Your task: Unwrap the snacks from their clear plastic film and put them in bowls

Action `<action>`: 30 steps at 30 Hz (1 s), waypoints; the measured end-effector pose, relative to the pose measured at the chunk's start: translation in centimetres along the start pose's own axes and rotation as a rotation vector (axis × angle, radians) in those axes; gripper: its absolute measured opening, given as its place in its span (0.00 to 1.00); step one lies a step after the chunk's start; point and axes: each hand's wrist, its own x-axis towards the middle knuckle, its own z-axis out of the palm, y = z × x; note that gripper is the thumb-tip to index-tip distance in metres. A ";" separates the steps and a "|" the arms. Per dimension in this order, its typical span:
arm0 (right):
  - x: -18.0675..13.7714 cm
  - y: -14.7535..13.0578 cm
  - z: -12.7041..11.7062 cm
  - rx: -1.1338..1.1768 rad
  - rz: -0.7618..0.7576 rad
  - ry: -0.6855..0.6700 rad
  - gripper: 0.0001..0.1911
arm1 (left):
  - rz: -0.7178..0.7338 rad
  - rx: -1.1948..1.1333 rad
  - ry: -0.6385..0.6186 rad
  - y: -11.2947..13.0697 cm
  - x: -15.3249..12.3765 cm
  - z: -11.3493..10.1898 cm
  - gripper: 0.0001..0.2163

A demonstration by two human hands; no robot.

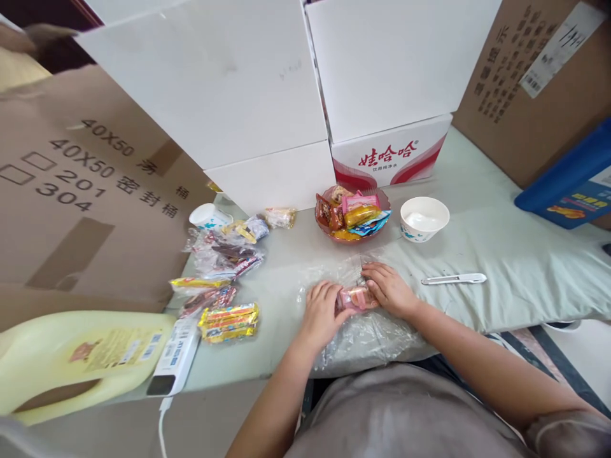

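Note:
My left hand (323, 313) and my right hand (389, 289) are both closed on a small pink snack packet (356, 298), one at each end. The packet rests on a sheet of clear crinkled plastic (370, 337) spread over the table's front edge. Just beyond my hands stands a reddish bowl (352, 214) filled with several wrapped snacks.
A white paper cup (424, 219) stands right of the bowl, and a white utility knife (454, 278) lies further right. Loose snack packets (228, 321) and empty wrappers (222, 254) lie at left, with a yellow jug (71, 359) and a power bank (174, 356). Cardboard boxes (386, 152) wall the back.

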 end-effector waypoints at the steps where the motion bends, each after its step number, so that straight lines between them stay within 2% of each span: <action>1: -0.1 0.0 -0.1 0.005 0.006 0.002 0.18 | 0.016 -0.028 0.009 -0.4 -0.8 -0.3 0.21; 5: -0.1 -0.1 -0.3 0.005 0.028 -0.011 0.19 | 0.008 -0.130 0.051 -1.0 -3.6 -1.3 0.14; 9: 0.0 -0.2 -0.4 0.002 0.032 -0.025 0.19 | -0.045 -0.223 0.075 -1.1 -4.8 -1.9 0.08; 12: 0.0 -0.2 -0.4 -0.012 0.033 -0.033 0.18 | -0.189 -0.358 0.113 -1.9 -4.5 -2.9 0.03; 15: 0.0 -0.2 -0.3 -0.025 0.037 -0.039 0.17 | -0.348 -0.547 0.216 -3.3 -3.0 -4.5 0.07; 19: 0.1 -0.3 -0.1 -0.036 0.042 -0.039 0.15 | -0.373 -0.748 0.459 -3.9 1.5 -6.8 0.15; 22: 0.1 -0.3 -0.1 -0.041 0.044 -0.032 0.15 | -0.263 -0.755 0.642 -2.7 6.8 -8.0 0.18; 25: 0.2 -0.4 -0.2 -0.038 0.051 -0.032 0.14 | -0.091 -0.609 0.758 -1.0 12.8 -8.2 0.17; 28: 0.2 -0.5 -0.4 -0.032 0.048 -0.031 0.13 | 0.091 -0.387 0.751 -0.1 17.9 -7.6 0.10; 30: 0.3 -0.5 -0.5 -0.032 0.044 -0.021 0.12 | 0.223 -0.143 0.588 -0.1 20.2 -6.9 0.04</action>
